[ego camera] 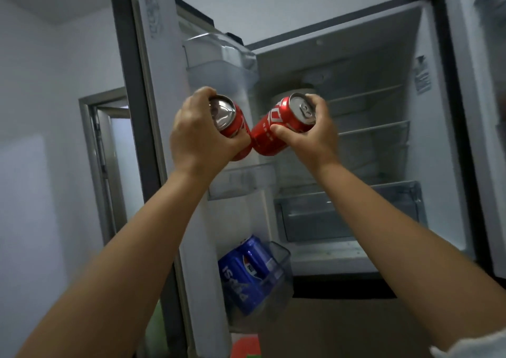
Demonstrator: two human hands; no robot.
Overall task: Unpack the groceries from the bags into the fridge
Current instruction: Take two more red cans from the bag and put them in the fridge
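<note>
Both hands are wrapping around red aluminium soda cans, left hand (pixel 202 133) gripping one (pixel 232 127), right hand (pixel 315 133) another (pixel 282 124), raising them toward the open fridge's clear door bin (pixel 241 179), probably joining the blue cans (pixel 246 272) lower down.

One view only, from the person's head, tilted upward and forward into the open fridge (pixel 342 144). It sits close: the fridge interior fills the centre and right of the frame, its left door (pixel 164 111) stands open just left of the interior, and both forearms reach up from the bottom edge toward the fridge. Left of the fridge, a wall and doorway (pixel 109 152) recede.
</note>
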